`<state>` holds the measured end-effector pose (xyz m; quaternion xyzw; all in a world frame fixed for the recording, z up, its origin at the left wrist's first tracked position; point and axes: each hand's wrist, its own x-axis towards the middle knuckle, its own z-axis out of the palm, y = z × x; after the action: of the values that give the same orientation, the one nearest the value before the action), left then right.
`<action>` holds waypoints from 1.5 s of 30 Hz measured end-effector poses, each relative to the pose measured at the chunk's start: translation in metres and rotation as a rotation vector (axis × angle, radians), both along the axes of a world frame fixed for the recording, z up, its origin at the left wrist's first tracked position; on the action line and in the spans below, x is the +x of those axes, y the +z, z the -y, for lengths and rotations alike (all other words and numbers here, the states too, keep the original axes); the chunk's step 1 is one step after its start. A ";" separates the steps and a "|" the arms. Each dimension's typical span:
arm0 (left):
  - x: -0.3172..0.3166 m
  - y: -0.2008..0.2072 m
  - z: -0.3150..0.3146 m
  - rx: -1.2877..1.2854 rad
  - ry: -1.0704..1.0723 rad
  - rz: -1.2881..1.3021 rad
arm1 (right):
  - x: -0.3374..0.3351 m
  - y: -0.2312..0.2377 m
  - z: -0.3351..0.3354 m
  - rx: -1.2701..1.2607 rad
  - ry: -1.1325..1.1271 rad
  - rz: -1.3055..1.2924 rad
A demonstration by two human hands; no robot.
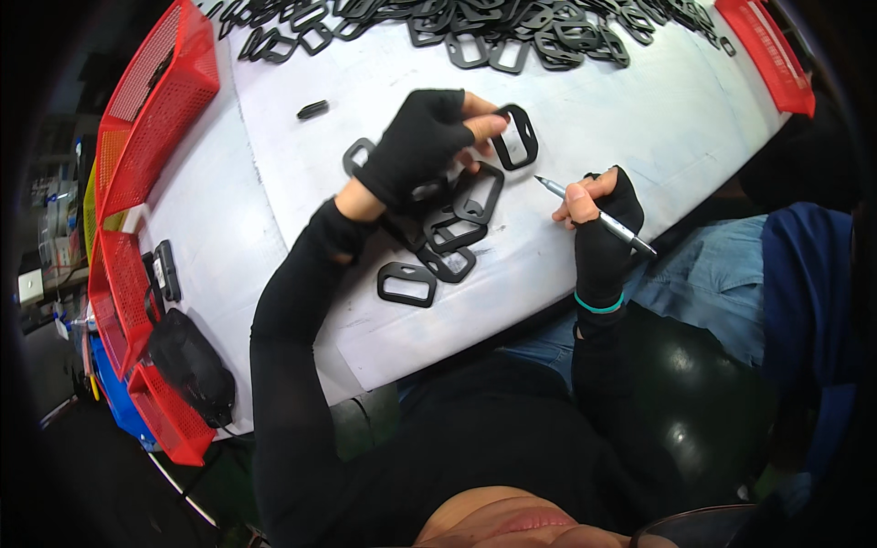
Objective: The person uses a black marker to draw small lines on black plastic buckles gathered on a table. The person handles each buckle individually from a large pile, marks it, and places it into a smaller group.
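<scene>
Both my hands wear black fingerless gloves. My left hand [425, 137] pinches a black rounded rectangular frame [533, 144] by its left edge, holding it tilted above the white table. In my right hand [603, 219] is a slim silver pen-shaped tool [630, 238], its dark pointed tip aimed at the frame and apart from it. Whether it is a pen or a blade I cannot tell. Several similar black frames [407, 299] lie loosely overlapped below my left hand. One more frame [351, 157] shows partly behind my left wrist.
A wide heap of black frames [539, 27] covers the far table. Small black pieces [312, 110] lie left of my hand. Red mesh baskets [164, 128] line the left edge, near a black pouch [189, 365]. Another red basket [769, 59] stands far right. A person's jeans [708, 283] show at right.
</scene>
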<state>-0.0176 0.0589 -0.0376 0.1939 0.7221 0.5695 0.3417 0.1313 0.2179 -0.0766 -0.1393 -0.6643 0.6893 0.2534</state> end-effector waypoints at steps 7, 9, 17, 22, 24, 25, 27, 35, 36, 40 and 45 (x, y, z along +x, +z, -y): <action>0.038 -0.014 -0.013 0.045 0.119 -0.576 | 0.005 0.002 -0.005 0.025 -0.094 0.070; 0.042 -0.014 -0.014 0.036 0.125 -0.583 | 0.006 0.004 -0.006 0.033 -0.096 0.110; 0.042 -0.009 -0.013 -0.027 0.104 -0.490 | 0.003 0.008 -0.003 0.153 -0.047 0.190; 0.043 -0.007 -0.012 -0.045 0.089 -0.501 | 0.004 0.008 -0.004 0.190 -0.037 0.205; 0.044 -0.008 -0.012 -0.039 0.085 -0.496 | 0.005 0.008 -0.004 0.200 -0.032 0.207; 0.043 -0.008 -0.012 -0.033 0.080 -0.495 | 0.004 0.008 -0.003 0.197 -0.030 0.205; 0.043 -0.008 -0.012 -0.031 0.074 -0.491 | 0.003 0.009 -0.003 0.194 -0.027 0.202; 0.043 -0.009 -0.011 -0.028 0.061 -0.503 | 0.003 0.007 -0.002 0.198 -0.061 0.165; 0.044 -0.008 -0.011 -0.025 0.064 -0.506 | 0.003 0.007 -0.002 0.199 -0.062 0.164; 0.050 -0.008 -0.011 -0.035 0.075 -0.608 | 0.007 0.001 -0.004 0.204 -0.064 0.119; 0.052 -0.014 -0.011 -0.033 0.016 -0.862 | 0.006 0.004 0.000 0.220 -0.058 0.100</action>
<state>0.0341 0.0700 -0.0515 0.4029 0.8092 0.4276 0.0072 0.1378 0.2174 -0.0727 -0.1642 -0.7433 0.5968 0.2536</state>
